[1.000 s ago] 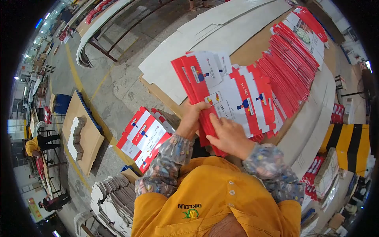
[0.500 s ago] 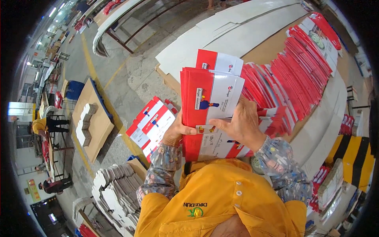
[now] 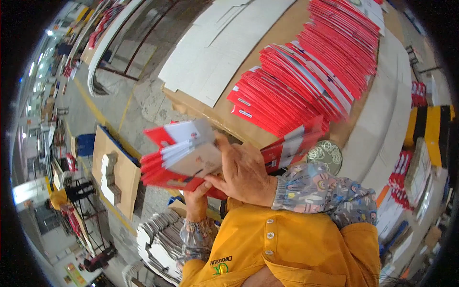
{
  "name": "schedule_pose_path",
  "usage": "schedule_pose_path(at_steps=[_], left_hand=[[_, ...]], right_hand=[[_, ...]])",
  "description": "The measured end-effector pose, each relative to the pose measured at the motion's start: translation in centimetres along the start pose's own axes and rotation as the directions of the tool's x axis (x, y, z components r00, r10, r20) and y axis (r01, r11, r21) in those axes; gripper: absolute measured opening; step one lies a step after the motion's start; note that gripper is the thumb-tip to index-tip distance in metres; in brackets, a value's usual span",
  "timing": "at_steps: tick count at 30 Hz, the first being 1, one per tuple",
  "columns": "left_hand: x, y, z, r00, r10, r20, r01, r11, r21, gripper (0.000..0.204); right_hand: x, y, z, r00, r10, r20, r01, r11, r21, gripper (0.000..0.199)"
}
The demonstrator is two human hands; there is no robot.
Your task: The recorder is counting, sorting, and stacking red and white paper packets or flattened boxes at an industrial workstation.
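A bundle of flat red-and-white printed cartons [image 3: 184,160] is held tilted in front of me, its upper ends fanned apart. My left hand [image 3: 195,201] grips it from below, closed around the lower edge, with part of the fingers hidden behind the cartons. Across the bundle's right side lies my right hand [image 3: 246,174], its thumb and fingers closed on it. Just beyond the right wrist, more red-and-white cartons [image 3: 291,146] lie at the near end of the table. Beside them is a round green dish of pale rubber bands [image 3: 325,155].
A long overlapping row of red cartons [image 3: 306,71] covers the brown-topped table. White cardboard sheets [image 3: 222,43] lie left of it. Stacked cut cardboard pieces [image 3: 160,244] stand low on the left, and a board [image 3: 117,167] stands farther off. Two people [image 3: 60,198] are far left.
Both hands have carried the bundle left and down, turning it from upright to slanted. The cartons have fanned apart. The view has shifted, bringing the rubber bands into clear sight.
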State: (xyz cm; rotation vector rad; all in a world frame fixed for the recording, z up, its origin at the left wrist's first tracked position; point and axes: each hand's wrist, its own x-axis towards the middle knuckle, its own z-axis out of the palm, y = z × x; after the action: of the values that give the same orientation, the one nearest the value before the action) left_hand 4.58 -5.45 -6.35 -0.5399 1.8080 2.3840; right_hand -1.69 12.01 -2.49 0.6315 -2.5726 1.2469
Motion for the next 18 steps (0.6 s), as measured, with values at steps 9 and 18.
schedule_pose_path(at_steps=[9, 18], left_hand=[[5.1, 1.3, 0.3, 0.987, 0.132, -0.087, -0.125, 0.989, 0.083, 0.048], [12.5, 0.5, -3.6, 0.994, -0.054, -0.093, 0.043, 0.993, -0.109, 0.047]], right_hand=[[1.8, 4.7, -5.1, 0.998, 0.063, -0.029, -0.058, 0.988, 0.141, 0.058], [-4.6, 25.0, -13.3, 0.876, 0.453, -0.166, -0.417, 0.538, -0.733, 0.047]])
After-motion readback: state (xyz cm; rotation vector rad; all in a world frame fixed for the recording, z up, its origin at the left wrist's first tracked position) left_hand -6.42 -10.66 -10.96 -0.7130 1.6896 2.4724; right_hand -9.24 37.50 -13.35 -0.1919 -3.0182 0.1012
